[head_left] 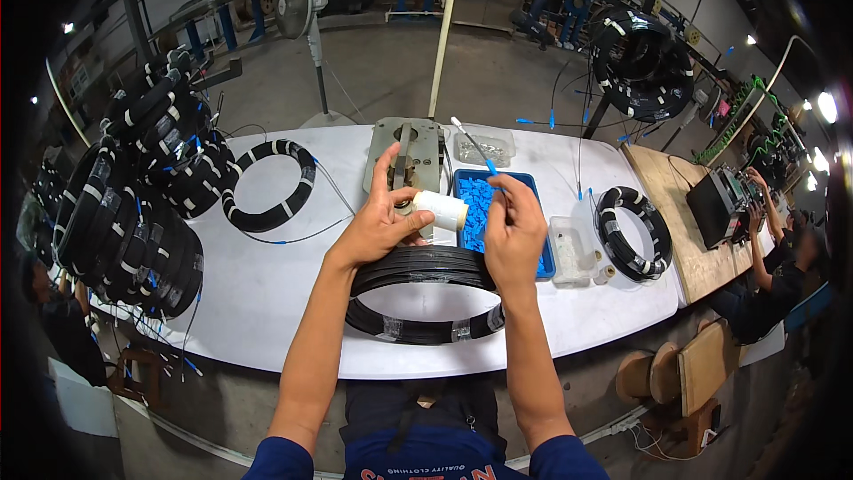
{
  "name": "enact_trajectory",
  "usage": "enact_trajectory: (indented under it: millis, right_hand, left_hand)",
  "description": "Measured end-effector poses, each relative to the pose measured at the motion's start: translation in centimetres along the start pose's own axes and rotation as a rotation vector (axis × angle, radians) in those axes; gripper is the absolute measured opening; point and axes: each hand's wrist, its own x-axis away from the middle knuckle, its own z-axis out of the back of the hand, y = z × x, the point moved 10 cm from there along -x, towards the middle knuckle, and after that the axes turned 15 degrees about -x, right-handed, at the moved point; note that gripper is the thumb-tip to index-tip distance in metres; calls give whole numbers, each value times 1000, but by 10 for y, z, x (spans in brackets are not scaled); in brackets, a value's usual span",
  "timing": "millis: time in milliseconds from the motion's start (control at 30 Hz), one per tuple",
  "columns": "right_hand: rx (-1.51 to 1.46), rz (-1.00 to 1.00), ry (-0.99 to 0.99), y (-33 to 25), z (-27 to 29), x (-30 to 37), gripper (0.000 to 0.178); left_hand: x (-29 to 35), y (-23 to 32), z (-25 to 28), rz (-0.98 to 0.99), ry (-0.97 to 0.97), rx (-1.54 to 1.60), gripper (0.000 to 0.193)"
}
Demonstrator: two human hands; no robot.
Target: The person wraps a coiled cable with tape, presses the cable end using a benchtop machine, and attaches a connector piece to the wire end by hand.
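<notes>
My left hand (382, 222) is closed around a small white roll of tape (442, 210), thumb and fingers clamped on its near end so the roll points off to my right. My right hand (513, 229) is pinched together just beside it, fingertips holding what looks like the blue connector end (490, 166) of a thin cable (469, 142) that rises toward the far edge of the desk (267, 302); the exact grip is too small to make out. Both hands hover over the black cable coil (425, 298) lying flat at the near edge of the desk, right in front of me.

To do this well, I think I should keep the roll steady in my left hand and let only the right one move, so the free tape end stays where I can find it. I would keep the connector tip clear of the tape, since adhesive on it would be a nuisance. My wrists should stay above the coil rather than press on it, or the turns may slide apart.

Behind my hands sits a blue tray of small blue parts (506, 180), with a grey metal jig (406, 153) to its left and a clear plastic box (572, 251) toward the right edge. A taped black coil (268, 185) lies toward the left, another (632, 233) near the right edge.
</notes>
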Motion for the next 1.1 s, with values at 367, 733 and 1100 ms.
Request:
enact_trajectory:
  millis: [367, 733, 1100]
  right_hand:
    - [-383, -618, -418, 59, -44, 19, 31]
    - [-437, -531, -457, 52, -52, 17, 40]
    - [-165, -248, -635, -10, -70, 5, 48]
  left_hand:
    - [4, 25, -2, -112, 81, -86, 91]
    - [27, 25, 1, -136, -20, -204, 113]
    - [37, 18, -9, -4, 106, -791, 103]
